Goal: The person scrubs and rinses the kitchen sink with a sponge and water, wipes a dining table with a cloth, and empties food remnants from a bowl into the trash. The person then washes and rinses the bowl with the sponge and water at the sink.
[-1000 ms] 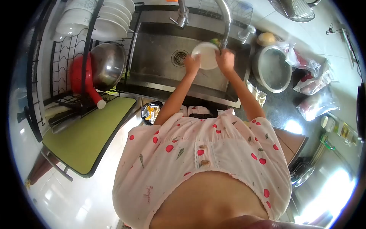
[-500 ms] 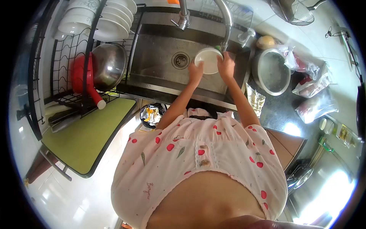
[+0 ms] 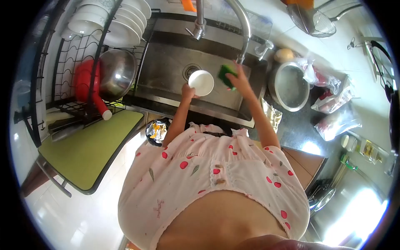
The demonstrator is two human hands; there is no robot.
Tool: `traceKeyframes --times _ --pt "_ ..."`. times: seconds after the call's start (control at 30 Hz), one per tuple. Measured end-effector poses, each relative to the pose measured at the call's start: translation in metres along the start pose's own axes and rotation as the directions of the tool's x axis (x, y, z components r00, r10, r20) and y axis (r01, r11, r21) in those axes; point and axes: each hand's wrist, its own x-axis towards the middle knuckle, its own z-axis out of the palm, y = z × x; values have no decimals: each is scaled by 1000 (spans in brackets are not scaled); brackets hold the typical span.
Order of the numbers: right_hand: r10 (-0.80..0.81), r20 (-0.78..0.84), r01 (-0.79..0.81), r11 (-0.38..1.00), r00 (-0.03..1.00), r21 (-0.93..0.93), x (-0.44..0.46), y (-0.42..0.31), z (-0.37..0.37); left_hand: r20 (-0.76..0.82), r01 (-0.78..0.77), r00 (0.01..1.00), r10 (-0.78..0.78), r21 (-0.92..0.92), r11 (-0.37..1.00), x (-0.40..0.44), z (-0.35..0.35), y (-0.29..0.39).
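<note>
Over the sink, my left hand (image 3: 188,91) grips the rim of a white bowl (image 3: 201,83), whose open side faces up toward me. To the right of the bowl, my right hand (image 3: 238,79) holds a green scrubbing sponge (image 3: 227,75), apart from the bowl. The steel sink (image 3: 166,58) lies beneath both hands, and its drain (image 3: 191,71) shows partly behind the bowl. A curved metal faucet (image 3: 246,29) reaches down close to my right hand.
At left, a black wire rack (image 3: 62,79) carries white plates, bowls, a steel bowl (image 3: 118,75) and a red-handled item (image 3: 87,81). A green cutting board (image 3: 89,150) lies below it. On the right counter are a metal basin (image 3: 291,87) and several plastic bags (image 3: 336,125).
Both hands were on the bowl under the faucet. Now my left hand alone holds it, moved to the left, while my right hand has come away with the green sponge.
</note>
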Motion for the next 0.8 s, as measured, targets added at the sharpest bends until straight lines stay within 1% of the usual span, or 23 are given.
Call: traceKeyframes --times 0.03,0.07,0.1,0.13,0.17,0.2,0.23,0.27,0.3,0.33,0.37,0.4,0.43,0.53,0.57,0.6,0.63,0.67,0.7,0.77,0.8 --pt "-476 -90 438 857 875 -271 19 -7 22 -30 4 1000 -3 33 999 -3 -4 1" --pt "-621 -58 577 754 781 -314 37 -21 42 -64 14 998 -10 66 998 -10 -10 -1" --pt "-748 -25 694 627 663 -355 56 -34 63 -97 -2 995 16 143 990 -29 -13 19" --pt "-631 9 623 764 776 -166 80 -50 80 -97 -14 995 26 120 993 -28 -16 16" --pt "-497 43 497 868 867 14 105 -66 97 -97 -27 995 36 100 995 -23 -20 10" --pt "-358 109 346 932 927 110 117 -79 107 -94 -40 994 48 81 996 -20 -23 6" --pt "-209 172 176 966 963 186 122 -99 117 -143 -17 989 31 98 995 -19 -21 7" --pt "-71 243 31 986 967 165 127 -117 119 -146 -27 989 36 66 997 -18 -21 7" --pt "71 309 -116 985 948 130 126 -131 122 -148 -34 988 39 33 999 -16 -21 4" --pt "-59 229 64 998 972 -12 135 -115 130 -147 -40 988 39 -2 999 -16 -21 4" --pt "-198 167 227 959 966 -170 144 -87 139 -157 -16 987 19 23 1000 -16 -21 5" --pt "-338 130 362 871 932 -333 149 -66 142 -157 -31 987 36 32 999 -17 -22 5" --pt "-191 182 244 909 965 -338 124 -81 129 -154 -46 987 51 39 998 -16 -22 6" --pt "-319 101 334 912 943 -238 112 -57 109 -127 -47 991 52 45 998 -8 -22 -3" --pt "-379 -10 369 906 925 -209 105 -39 103 -110 -43 993 48 51 998 -5 -24 -8" --pt "-316 16 314 947 949 64 99 -12 94 -123 -57 990 64 55 997 -9 -23 -5" --pt "-267 58 234 915 962 328 90 8 79 -135 -75 987 82 57 996 -16 -22 4" --pt "-105 131 16 833 986 552 67 16 63 -146 -89 985 97 59 994 -20 -20 7" --pt "38 241 -206 659 970 723 44 23 49 -152 -84 983 100 105 991 -20 -19 4" --pt "81 373 -379 321 924 868 25 42 26 -158 -73 982 106 204 976 -16 -18 -1" --pt "73 435 -441 131 897 888 16 45 19 -138 -80 984 114 231 970 -20 -19 0"
